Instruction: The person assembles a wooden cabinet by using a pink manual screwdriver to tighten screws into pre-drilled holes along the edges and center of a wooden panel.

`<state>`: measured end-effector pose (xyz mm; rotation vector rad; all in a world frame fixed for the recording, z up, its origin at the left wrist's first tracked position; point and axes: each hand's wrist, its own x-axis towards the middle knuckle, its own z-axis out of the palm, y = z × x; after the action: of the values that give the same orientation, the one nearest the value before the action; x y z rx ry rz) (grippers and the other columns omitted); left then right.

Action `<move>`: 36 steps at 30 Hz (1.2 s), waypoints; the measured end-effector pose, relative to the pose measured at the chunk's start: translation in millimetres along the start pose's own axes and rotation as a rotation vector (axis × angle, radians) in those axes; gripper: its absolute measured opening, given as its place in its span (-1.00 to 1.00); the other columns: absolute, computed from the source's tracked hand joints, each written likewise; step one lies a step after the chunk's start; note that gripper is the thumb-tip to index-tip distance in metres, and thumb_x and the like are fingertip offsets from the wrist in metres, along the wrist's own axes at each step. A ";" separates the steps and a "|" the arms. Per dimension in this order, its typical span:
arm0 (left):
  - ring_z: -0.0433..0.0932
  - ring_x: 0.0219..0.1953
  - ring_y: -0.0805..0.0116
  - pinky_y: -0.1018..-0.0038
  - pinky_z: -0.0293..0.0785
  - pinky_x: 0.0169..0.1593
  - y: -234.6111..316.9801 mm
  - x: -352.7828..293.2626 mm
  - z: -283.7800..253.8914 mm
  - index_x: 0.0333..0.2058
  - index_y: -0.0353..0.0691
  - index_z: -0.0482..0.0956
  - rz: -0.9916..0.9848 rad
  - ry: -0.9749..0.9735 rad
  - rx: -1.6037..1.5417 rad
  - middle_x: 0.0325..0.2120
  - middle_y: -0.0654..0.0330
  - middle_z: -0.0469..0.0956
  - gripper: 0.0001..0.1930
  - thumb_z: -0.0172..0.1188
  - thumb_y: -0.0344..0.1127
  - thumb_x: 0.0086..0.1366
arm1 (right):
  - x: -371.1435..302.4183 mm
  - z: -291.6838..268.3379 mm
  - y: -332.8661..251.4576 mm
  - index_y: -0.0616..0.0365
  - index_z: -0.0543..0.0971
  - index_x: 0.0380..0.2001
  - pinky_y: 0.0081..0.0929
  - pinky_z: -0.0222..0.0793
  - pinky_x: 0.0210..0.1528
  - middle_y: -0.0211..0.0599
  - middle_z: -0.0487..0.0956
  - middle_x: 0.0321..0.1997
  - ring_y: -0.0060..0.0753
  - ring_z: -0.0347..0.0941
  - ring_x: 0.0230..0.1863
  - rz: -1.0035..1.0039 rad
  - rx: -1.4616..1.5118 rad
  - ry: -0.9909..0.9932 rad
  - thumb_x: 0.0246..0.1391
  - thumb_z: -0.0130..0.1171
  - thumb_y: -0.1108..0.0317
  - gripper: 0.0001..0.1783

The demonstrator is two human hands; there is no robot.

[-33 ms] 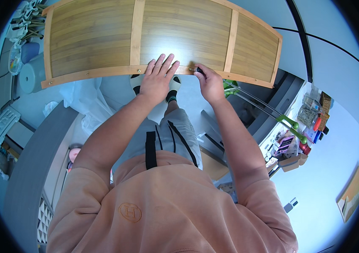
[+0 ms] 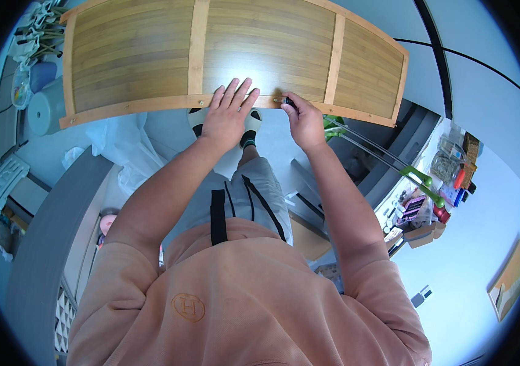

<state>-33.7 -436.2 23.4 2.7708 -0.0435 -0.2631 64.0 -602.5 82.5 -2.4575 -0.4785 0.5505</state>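
Observation:
A large bamboo panel [image 2: 150,55] with lighter wooden rails stands in front of me, its near rail [image 2: 126,108] running left to right. My left hand [image 2: 228,119] lies flat on that rail with the fingers spread, pressing on it and gripping nothing. Just to its right, my right hand [image 2: 304,125] is closed around a small dark tool [image 2: 288,103]. The tool's tip meets the rail at a small brass fitting [image 2: 276,99]. Most of the tool is hidden inside my fist.
Below the panel are my legs and patterned slippers [image 2: 254,125]. A white plastic bag [image 2: 122,149] and a grey cabinet [image 2: 46,244] lie to the left. Metal rods with green handles [image 2: 418,178] and a cluttered shelf [image 2: 425,213] are to the right.

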 end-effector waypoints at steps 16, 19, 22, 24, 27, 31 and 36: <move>-0.11 0.37 0.22 0.21 -0.18 0.37 0.4 0.6 -5.4 0.31 0.07 0.00 0.015 -0.036 0.017 0.35 0.25 -0.08 -0.17 0.18 -0.33 0.06 | 23.5 -15.7 1.0 0.10 0.56 -0.32 -0.41 0.34 -0.09 -0.37 0.60 -0.29 -0.32 0.49 -0.25 -0.684 -0.507 -0.063 -0.11 0.08 0.40 -0.78; -0.11 0.37 0.22 0.20 -0.17 0.37 0.5 1.7 -2.8 0.31 0.08 0.01 0.027 -0.030 0.013 0.34 0.25 -0.08 -0.17 0.18 -0.33 0.06 | 36.7 -28.9 4.6 0.08 0.54 -0.36 -0.46 0.31 -0.04 -0.37 0.60 -0.28 -0.36 0.47 -0.22 -0.789 -0.580 -0.223 -0.12 0.06 0.36 -0.81; -0.09 0.37 0.22 0.20 -0.16 0.36 -1.0 1.6 0.0 0.31 0.08 0.02 0.019 -0.012 0.009 0.34 0.25 -0.06 -0.18 0.17 -0.34 0.05 | 41.8 -26.1 -1.8 0.10 0.53 -0.37 -0.41 0.39 -0.13 -0.29 0.61 -0.34 -0.30 0.52 -0.29 -0.841 -0.738 -0.301 -0.04 0.07 0.31 -0.84; -0.09 0.37 0.22 0.21 -0.16 0.37 -3.0 1.7 -0.3 0.31 0.08 0.03 0.002 -0.001 0.011 0.34 0.25 -0.06 -0.18 0.17 -0.35 0.05 | 31.7 -16.4 -7.4 0.12 0.52 -0.38 -0.36 0.42 -0.22 -0.26 0.61 -0.40 -0.24 0.54 -0.35 -0.569 -0.675 -0.305 0.02 0.07 0.26 -0.82; -0.09 0.37 0.22 0.21 -0.16 0.37 -4.9 2.5 0.0 0.30 0.09 0.04 0.005 -0.001 0.011 0.34 0.26 -0.06 -0.18 0.15 -0.36 0.05 | 14.0 -2.8 -7.2 0.17 0.52 -0.39 -0.21 0.45 -0.43 -0.17 0.59 -0.54 -0.10 0.56 -0.48 -0.223 -0.468 -0.204 0.10 0.09 0.07 -0.66; -0.11 0.38 0.23 0.21 -0.18 0.37 -2.4 0.8 1.9 0.31 0.09 0.02 0.016 -0.008 -0.004 0.35 0.26 -0.09 -0.19 0.14 -0.38 0.06 | 2.6 6.1 -12.4 0.17 0.55 -0.45 -0.24 0.48 -0.36 -0.11 0.60 -0.53 -0.09 0.56 -0.46 0.146 -0.358 -0.068 0.08 0.10 -0.03 -0.58; -0.11 0.38 0.22 0.20 -0.18 0.37 -1.2 0.9 -0.5 0.31 0.07 0.02 0.008 -0.024 -0.016 0.35 0.24 -0.09 -0.19 0.13 -0.38 0.06 | 13.3 7.2 -36.9 0.20 0.57 -0.51 -0.21 0.49 -0.33 -0.06 0.59 -0.55 -0.06 0.57 -0.44 0.240 -0.563 -0.253 0.14 -0.02 -0.02 -0.52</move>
<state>-32.8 -435.0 23.3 2.7511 -0.0586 -0.2927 64.1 -564.7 95.5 -3.0228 -0.4910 0.9390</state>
